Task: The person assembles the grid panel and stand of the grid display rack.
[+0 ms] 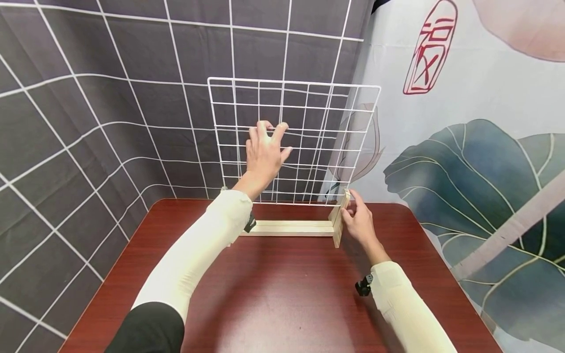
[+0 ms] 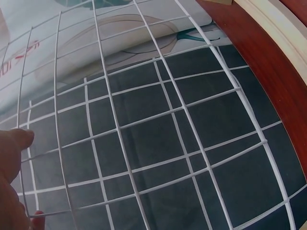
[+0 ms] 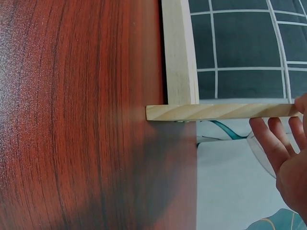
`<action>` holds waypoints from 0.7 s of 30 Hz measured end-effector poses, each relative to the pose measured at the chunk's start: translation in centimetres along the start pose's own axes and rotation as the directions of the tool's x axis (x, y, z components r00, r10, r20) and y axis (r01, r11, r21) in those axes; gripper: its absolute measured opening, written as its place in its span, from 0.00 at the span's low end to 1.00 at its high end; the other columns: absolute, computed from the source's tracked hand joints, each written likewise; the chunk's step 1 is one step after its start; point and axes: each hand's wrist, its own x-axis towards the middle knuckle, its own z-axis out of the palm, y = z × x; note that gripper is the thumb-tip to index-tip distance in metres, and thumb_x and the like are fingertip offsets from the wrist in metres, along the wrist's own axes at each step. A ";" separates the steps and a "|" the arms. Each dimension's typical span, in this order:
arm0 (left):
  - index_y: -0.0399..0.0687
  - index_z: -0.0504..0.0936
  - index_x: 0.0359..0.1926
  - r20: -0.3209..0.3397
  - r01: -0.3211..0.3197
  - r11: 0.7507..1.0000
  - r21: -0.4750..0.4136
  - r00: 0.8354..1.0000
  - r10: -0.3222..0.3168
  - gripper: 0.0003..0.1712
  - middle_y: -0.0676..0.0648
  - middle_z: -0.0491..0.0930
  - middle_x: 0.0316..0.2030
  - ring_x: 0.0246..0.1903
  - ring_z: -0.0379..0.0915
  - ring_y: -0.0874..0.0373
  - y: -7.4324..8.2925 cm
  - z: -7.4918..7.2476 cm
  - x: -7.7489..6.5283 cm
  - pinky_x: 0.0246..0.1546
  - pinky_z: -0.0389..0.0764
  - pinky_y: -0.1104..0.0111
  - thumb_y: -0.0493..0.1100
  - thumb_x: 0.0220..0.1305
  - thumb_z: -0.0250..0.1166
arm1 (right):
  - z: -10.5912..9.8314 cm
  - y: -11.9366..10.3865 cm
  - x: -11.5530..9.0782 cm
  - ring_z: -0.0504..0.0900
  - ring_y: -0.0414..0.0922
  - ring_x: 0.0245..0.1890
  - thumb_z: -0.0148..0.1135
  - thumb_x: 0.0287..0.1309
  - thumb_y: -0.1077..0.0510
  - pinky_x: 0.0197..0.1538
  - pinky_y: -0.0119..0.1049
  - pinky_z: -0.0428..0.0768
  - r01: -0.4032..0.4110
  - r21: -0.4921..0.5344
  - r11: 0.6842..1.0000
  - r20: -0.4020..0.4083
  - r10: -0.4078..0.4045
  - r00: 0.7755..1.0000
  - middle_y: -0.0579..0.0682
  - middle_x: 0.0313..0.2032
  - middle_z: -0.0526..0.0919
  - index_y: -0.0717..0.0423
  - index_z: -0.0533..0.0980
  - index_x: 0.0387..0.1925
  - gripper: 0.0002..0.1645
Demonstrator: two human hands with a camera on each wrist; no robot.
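Observation:
A white wire grid panel (image 1: 304,107) stands upright, leaning slightly, on a pale wooden frame with a crossbar (image 1: 293,228) and a wooden side piece (image 1: 338,220) at its right end. My left hand (image 1: 265,154) grips the grid near its middle, fingertips hooked at the wires. In the left wrist view, the thumb (image 2: 21,139) and another fingertip lie by the grid wires (image 2: 117,127). My right hand (image 1: 359,220) holds the upper part of the side piece from its outer side. The right wrist view shows fingers (image 3: 271,143) against that board (image 3: 211,112). The frame's left end is mostly hidden behind my left arm.
The frame stands near the back edge of a reddish-brown table (image 1: 265,294). A dark grey cloth (image 1: 145,113) with white grid lines hangs behind and to the left. To the right hangs a white cloth (image 1: 388,68) with leaf patterns.

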 end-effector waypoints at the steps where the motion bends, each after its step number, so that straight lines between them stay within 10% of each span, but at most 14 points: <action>1: 0.57 0.72 0.60 -0.001 -0.002 1.000 -0.001 1.000 0.002 0.30 0.39 0.67 0.56 0.51 0.67 0.40 0.0 0.1 0.0 0.37 0.75 0.54 0.52 0.60 0.73 | 0.0 0.0 0.0 0.87 0.58 0.43 0.63 0.64 0.63 0.48 0.54 0.84 0.000 0.003 1.000 0.000 0.000 1.000 0.64 0.48 0.84 0.48 0.64 0.73 0.38; 12: 0.57 0.71 0.60 0.000 -0.009 1.000 0.015 1.000 0.009 0.29 0.39 0.67 0.56 0.50 0.67 0.40 0.0 0.5 -0.2 0.36 0.75 0.55 0.52 0.61 0.72 | -0.7 -0.2 0.5 0.87 0.56 0.43 0.62 0.63 0.61 0.48 0.44 0.83 0.002 -0.031 1.000 0.001 -0.002 1.000 0.63 0.48 0.84 0.55 0.63 0.73 0.38; 21: 0.58 0.71 0.59 0.000 -0.004 1.000 0.013 1.000 0.004 0.29 0.40 0.67 0.55 0.49 0.67 0.41 -0.3 0.8 -0.3 0.36 0.74 0.55 0.53 0.61 0.73 | -3.9 -3.8 3.2 0.83 0.53 0.53 0.62 0.60 0.58 0.56 0.37 0.78 -0.076 0.153 0.985 -0.224 0.110 0.968 0.58 0.57 0.77 0.55 0.61 0.74 0.41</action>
